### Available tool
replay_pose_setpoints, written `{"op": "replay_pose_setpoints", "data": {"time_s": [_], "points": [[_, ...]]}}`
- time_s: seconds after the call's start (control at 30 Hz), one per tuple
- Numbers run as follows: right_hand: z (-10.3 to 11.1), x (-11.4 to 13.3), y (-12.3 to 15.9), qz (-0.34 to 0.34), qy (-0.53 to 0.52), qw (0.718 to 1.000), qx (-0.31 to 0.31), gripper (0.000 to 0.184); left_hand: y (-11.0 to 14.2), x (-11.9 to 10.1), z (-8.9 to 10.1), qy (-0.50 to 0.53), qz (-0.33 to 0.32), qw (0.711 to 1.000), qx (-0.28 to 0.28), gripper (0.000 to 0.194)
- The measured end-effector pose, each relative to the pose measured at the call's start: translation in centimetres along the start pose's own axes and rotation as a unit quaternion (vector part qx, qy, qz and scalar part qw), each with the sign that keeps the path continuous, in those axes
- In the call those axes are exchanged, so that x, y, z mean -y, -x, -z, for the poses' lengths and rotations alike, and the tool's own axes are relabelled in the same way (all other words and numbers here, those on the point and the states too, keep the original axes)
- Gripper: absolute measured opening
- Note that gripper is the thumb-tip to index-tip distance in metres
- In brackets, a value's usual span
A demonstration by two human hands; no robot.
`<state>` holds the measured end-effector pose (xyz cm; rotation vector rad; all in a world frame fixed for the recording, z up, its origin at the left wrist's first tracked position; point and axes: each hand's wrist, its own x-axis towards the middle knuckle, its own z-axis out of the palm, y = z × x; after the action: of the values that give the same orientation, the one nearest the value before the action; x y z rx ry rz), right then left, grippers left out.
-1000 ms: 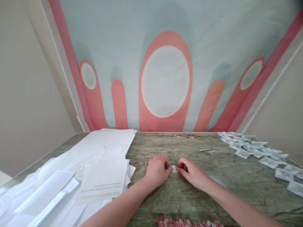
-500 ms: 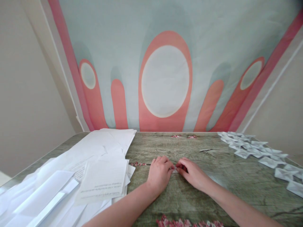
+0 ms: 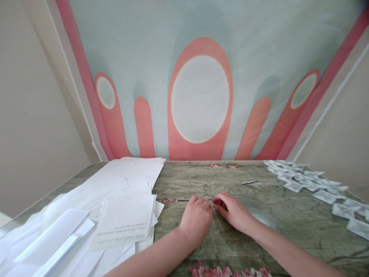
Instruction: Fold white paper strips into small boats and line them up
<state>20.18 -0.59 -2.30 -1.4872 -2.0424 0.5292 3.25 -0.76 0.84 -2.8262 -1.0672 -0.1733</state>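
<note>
the right hand pinches a small white piece beside the left hand, between piled papers and folded white shapes.

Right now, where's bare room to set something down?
Bare tabletop lies beyond the left hand and right hand, between the paper pile and folded pieces; also between the right forearm and those pieces. The left side and right edge are crowded.

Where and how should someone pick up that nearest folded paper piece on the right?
Probably pinch the nearest folded paper piece by its left end, coming from the left with the right hand. That end faces the table; other folded pieces lie beyond it, and the picture's edge cuts off its right end.
</note>
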Motion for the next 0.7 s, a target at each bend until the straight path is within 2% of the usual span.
{"op": "replay_pose_setpoints", "data": {"time_s": [0.17, 0.4, 0.57, 0.7], "points": [[-0.1, 0.3, 0.4, 0.016, 0.017, 1.000, -0.020, 0.009, 0.3, -0.5, -0.2, -0.039, -0.018, 0.999, 0.010, 0.015], [-0.1, 0.2, 1.4, 0.099, 0.109, 0.989, -0.025, 0.018, 0.7, -0.6, -0.1, -0.038, -0.014, 0.999, 0.025, 0.023], [-0.2, 0.3, 2.0, 0.149, 0.241, 0.959, -0.026, 0.017, 0.7, -0.6, 0.1, -0.031, -0.016, 0.999, 0.030, 0.020], [-0.8, 0.4, 2.3, 0.160, 0.331, 0.929, -0.034, 0.017, 0.6, -0.5, 0.3, -0.029, -0.020, 0.999, 0.034, 0.017]]}}
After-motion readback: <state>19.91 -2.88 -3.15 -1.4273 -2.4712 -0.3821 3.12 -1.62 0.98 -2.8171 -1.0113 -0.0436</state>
